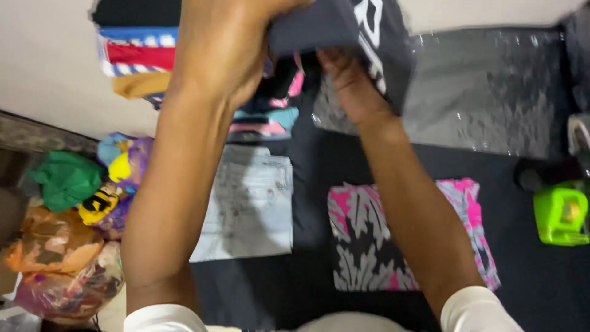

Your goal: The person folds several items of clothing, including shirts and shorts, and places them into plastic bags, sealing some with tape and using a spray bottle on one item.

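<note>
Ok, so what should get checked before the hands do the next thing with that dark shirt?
1. Left hand has a firm hold on the dark shirt: ok, fingers closed on the cloth.
2. Right hand also holds it: ok, it grips the lower edge.
3. Shirt held clear of the dark surface: ok, it is lifted up.
4. Free space below: ok, a dark gap lies between the folded pale jeans and the folded pink and grey top.
5. Stack of folded clothes behind is tidy: cannot tell, the arms hide much of it.
6. Shirt folded evenly: cannot tell, it runs out of the picture.
</note>
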